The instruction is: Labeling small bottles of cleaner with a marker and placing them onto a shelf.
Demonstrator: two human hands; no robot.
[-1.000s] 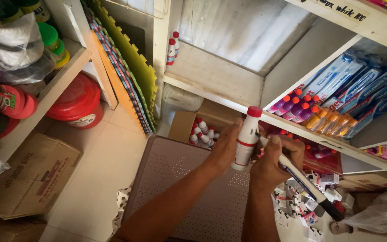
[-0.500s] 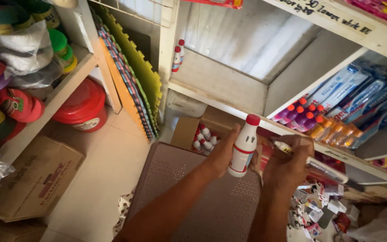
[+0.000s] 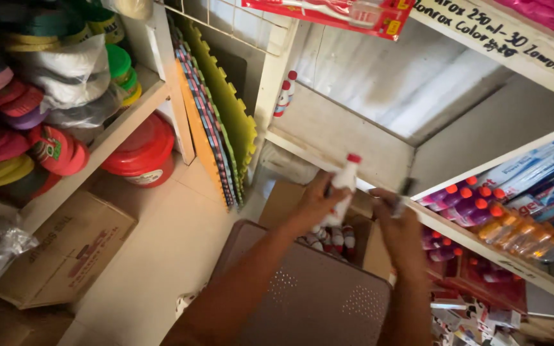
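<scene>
- The left hand (image 3: 312, 205) is wrapped around the lower body of a white bottle (image 3: 340, 192) with a red cap, lifted clear of the cardboard box (image 3: 283, 200) beneath it.
- The right hand (image 3: 400, 227) pinches a dark marker (image 3: 404, 189), tip up, just at 3 o'clock of the bottle (its grip is narrow, closed on the marker's barrel).
- How far along: one bottle is out of the box and in hand; several like bottles (image 3: 336, 238) still stand in the box, and two (image 3: 283, 95) sit on the white shelf (image 3: 328, 131) at 11 o'clock.
- The bottle's long axis runs nearly upright, cap toward 1 o'clock, base down into the palm.
- A brown plastic stool (image 3: 315, 295) lies below the forearms, at 6 o'clock.
</scene>
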